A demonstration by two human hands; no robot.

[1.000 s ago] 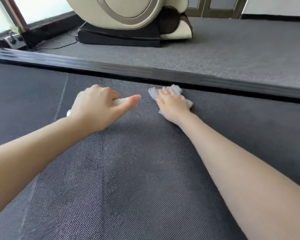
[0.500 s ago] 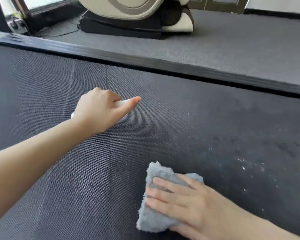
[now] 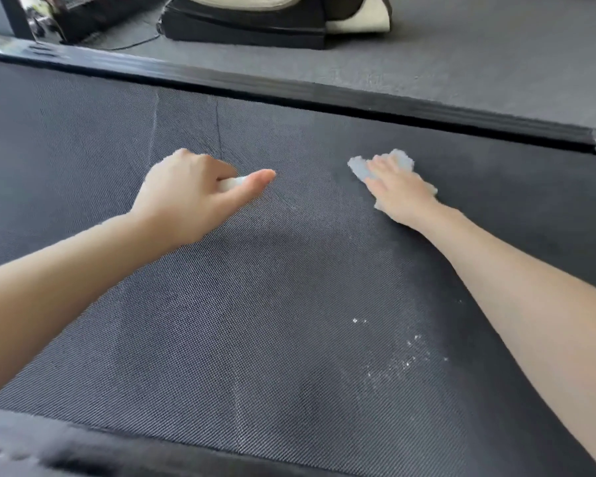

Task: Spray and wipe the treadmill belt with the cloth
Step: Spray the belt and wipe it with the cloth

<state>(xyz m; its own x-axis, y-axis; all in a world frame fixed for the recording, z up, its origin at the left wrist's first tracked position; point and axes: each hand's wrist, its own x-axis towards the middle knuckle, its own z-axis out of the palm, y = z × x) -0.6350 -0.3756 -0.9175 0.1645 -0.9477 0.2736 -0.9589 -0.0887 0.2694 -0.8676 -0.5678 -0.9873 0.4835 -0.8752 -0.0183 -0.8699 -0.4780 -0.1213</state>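
Both hands are out over the belt [image 3: 255, 321], and we see the right hand [image 3: 398, 192] lying flat with fingers spread, pressed down on the cloth [image 3: 398, 159], which sits on the far right part of the belt, near the dark side rail [image 3: 324, 89]. The cloth's fluffy pale edge peeks out past the fingertips and at the hand's right side. Over to the left, the left hand [image 3: 190, 194] is curled around something white [image 3: 231, 183], thumb stretched forward along it; we think it's the spray bottle, but only a sliver shows between thumb and fingers, so we can't be sure. That hand rests on the belt, well apart from the cloth. Nearer to us, beside the right forearm, we spot a scatter of white specks [image 3: 399, 356] glinting on the dark weave. Beyond the rail lies grey carpet [image 3: 461, 63], with the base of a cream and black chair [image 3: 255, 29] at the top.
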